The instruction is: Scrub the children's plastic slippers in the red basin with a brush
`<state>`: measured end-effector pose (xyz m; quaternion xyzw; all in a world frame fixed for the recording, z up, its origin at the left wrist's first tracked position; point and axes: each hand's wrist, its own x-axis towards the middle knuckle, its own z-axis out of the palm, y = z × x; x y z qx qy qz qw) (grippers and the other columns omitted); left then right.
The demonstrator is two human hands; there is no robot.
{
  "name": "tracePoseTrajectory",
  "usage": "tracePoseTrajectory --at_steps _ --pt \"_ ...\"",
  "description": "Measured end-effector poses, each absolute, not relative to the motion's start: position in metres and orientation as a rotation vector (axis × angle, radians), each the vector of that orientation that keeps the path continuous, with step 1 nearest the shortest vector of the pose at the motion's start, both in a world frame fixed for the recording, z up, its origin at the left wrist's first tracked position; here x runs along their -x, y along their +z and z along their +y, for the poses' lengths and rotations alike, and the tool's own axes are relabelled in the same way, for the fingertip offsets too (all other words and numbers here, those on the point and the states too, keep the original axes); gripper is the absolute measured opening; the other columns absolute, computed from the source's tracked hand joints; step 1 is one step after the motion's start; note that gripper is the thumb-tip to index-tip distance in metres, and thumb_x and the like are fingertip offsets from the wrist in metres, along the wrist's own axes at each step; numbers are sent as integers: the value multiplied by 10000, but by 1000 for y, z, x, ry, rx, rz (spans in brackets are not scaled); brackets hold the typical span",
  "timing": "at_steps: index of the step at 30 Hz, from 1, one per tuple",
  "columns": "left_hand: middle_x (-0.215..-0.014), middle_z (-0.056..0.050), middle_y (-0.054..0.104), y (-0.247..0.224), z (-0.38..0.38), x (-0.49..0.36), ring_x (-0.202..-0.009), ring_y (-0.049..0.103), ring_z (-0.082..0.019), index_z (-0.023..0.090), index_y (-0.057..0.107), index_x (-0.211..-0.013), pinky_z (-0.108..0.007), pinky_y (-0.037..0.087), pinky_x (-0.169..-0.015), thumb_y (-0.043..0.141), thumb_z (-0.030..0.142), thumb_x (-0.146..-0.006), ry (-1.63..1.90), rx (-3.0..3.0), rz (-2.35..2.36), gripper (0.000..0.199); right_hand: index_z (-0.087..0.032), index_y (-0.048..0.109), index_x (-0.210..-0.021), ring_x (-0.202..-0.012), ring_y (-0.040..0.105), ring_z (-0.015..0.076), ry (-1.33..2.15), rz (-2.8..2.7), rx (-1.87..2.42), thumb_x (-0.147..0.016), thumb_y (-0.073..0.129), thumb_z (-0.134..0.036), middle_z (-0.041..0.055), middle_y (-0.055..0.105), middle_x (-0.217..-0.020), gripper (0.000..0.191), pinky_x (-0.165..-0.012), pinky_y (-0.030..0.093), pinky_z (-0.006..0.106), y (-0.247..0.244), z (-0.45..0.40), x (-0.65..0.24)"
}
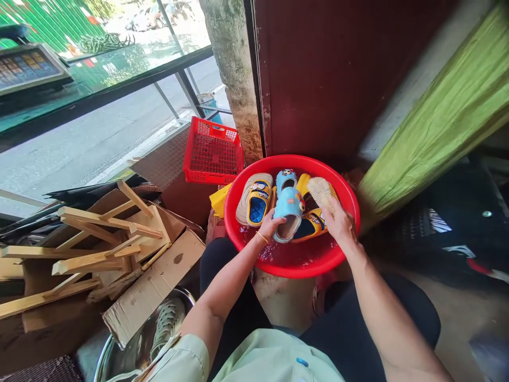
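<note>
My left hand [269,225] grips a light-blue child's slipper [292,199] by its side, with the opening facing me. In my right hand [340,223] is a scrub brush [321,191] with pale bristles, held just right of the slipper and apart from it. Both hands are over a red basin [292,271] with water in it. A second blue slipper [285,176] lies behind the held one. To the left rests a yellow slipper [254,201] with a blue lining, beside a beige shoe [244,204]. Another yellow slipper [316,220] lies partly hidden between my hands.
A red plastic crate [214,154] stands behind the basin to the left. Wooden stools [119,233] and cardboard [159,281] are piled at left. Below them, a metal bowl [104,358] holds a laced shoe [169,323]. A green curtain [437,122] hangs at right.
</note>
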<state>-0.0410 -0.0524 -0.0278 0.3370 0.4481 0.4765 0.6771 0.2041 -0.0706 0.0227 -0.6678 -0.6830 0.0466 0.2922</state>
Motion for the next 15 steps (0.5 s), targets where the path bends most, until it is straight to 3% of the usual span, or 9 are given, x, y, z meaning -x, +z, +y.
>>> tracePoseTrajectory --at_steps 4,10,13,15 --pt "-1005 -85 765 -21 -50 36 -905 721 -232 155 690 -1096 -367 581 -867 784 369 -732 1026 -467 789 433 -129 550 -1478 -1191 707 315 258 -1848 1628 -1032 432 -435 197 701 -1354 554 -981 583 419 26 -88 -175" --pt "-1066 -138 786 -25 -42 29 -1050 746 -288 131 728 -1072 -430 591 -986 688 394 -835 1115 -283 729 357 -204 577 -1448 -1131 741 281 473 -2113 1457 -1033 438 -386 126 732 -1324 474 -910 613 357 40 -124 -141" --pt "-1005 -147 791 -27 -36 33 -1002 759 -287 137 737 -1034 -437 610 -940 631 422 -888 1134 -307 758 337 -225 585 -1452 -1169 724 276 467 -2194 1369 -1029 463 -381 118 727 -1334 467 -950 600 354 40 -128 -140" --pt "-896 -135 789 -26 -36 36 -864 770 -268 127 739 -1003 -407 631 -839 637 373 -888 1061 -313 811 290 -217 589 -1464 -1147 729 291 396 -2196 1417 -1031 465 -398 139 741 -1293 485 -956 596 375 36 -121 -143"
